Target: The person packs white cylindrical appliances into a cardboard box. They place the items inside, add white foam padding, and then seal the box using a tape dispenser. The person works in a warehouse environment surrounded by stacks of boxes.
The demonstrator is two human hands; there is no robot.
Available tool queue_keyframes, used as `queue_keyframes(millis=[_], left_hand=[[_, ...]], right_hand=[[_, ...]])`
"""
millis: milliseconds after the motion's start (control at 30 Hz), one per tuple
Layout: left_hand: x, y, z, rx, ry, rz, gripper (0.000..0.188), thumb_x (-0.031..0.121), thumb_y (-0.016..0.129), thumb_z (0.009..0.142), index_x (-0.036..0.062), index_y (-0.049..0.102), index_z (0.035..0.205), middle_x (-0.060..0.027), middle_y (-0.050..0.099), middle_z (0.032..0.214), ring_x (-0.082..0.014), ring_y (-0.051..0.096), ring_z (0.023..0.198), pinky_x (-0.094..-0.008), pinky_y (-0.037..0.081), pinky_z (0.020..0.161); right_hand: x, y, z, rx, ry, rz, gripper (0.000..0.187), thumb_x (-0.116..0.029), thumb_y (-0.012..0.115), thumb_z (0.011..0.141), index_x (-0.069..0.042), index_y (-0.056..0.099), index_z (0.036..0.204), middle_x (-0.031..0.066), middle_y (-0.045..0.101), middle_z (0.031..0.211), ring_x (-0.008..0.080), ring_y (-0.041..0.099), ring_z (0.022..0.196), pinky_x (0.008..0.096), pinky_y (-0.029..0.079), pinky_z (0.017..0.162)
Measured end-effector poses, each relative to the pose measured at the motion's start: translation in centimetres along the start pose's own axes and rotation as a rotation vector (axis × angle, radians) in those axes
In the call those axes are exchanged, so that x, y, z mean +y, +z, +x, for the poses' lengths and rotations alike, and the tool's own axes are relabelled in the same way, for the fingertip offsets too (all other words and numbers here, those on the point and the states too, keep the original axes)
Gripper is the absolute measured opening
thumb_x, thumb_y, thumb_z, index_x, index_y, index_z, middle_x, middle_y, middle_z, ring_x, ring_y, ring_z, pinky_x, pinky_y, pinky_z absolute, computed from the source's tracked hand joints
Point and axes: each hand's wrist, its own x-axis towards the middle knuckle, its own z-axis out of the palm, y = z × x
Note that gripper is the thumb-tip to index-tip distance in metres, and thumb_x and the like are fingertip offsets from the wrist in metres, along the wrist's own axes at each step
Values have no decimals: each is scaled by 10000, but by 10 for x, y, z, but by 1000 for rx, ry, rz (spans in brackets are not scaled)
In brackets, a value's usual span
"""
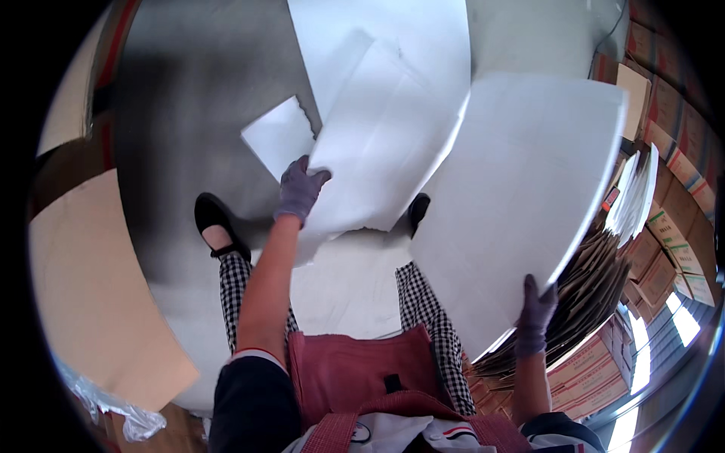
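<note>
My left hand (pixel 300 189), in a grey-purple glove, is closed on the left edge of a white sheet (pixel 385 143) with a ragged near edge. The sheet is lifted and tilted in front of me. On the right, my gloved right hand (pixel 535 317) grips the near right edge of a large white panel (pixel 521 181), which slants up and away. Just beyond my left hand lies a small white piece (pixel 276 140) with a torn side. Another white sheet (pixel 408 19) spreads at the far side, partly hidden by the lifted one. Between my legs is a white surface (pixel 347 294).
A tan cardboard sheet (pixel 91 279) lies at the left, with clear plastic wrap (pixel 140 419) below it. At the right stand a stack of brown cardboard edges (pixel 581 302), upright white sheets (pixel 633 200) and piled cartons (pixel 664 98). My shoes (pixel 215 215) rest on the grey floor (pixel 196 98).
</note>
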Motion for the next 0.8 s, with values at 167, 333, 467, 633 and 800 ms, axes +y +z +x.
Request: queue_keyframes(millis=[167, 333, 467, 633, 800], left_hand=[[96, -61, 35, 18, 38, -787, 532, 244, 755, 715, -41, 560, 1120, -128, 625, 1022, -188, 583, 877, -307, 468, 787], [125, 38, 131, 597, -47, 62, 738, 575, 653, 655, -6, 568, 1102, -201, 466, 1253, -339, 426, 1171, -473, 351, 953], [161, 40, 92, 248, 39, -887, 520, 288, 703, 725, -4, 554, 1129, -174, 450, 1236, -292, 508, 1075, -397, 418, 897], [183, -6, -35, 303, 299, -753, 509, 188, 676, 777, -11, 438, 1181, -168, 548, 1015, -292, 591, 866, -349, 493, 803], [242, 37, -189, -133, 682, -137, 596, 232, 631, 779, -59, 404, 1248, -263, 526, 1110, -377, 619, 856, -442, 513, 737]], right_hand=[[-62, 12, 36, 42, -154, -95, 369, -123, 605, 851, 34, 499, 1168, 109, 601, 1005, 150, 557, 886, 291, 467, 783], [-81, 94, 122, -308, -342, -183, 360, -130, 618, 830, 7, 511, 1145, 116, 624, 925, 165, 582, 805, 300, 474, 743], [-68, 109, 112, -336, -473, -318, 441, -129, 618, 824, 10, 483, 1221, 175, 625, 968, 207, 606, 835, 324, 486, 764], [-78, 65, 33, -105, -275, -212, 444, -146, 605, 839, 42, 474, 1219, 136, 617, 998, 177, 583, 864, 311, 479, 774], [-64, 36, -17, -298, -390, -15, 633, -265, 640, 820, 61, 372, 1291, 135, 517, 1173, 190, 503, 1041, 301, 441, 863]])
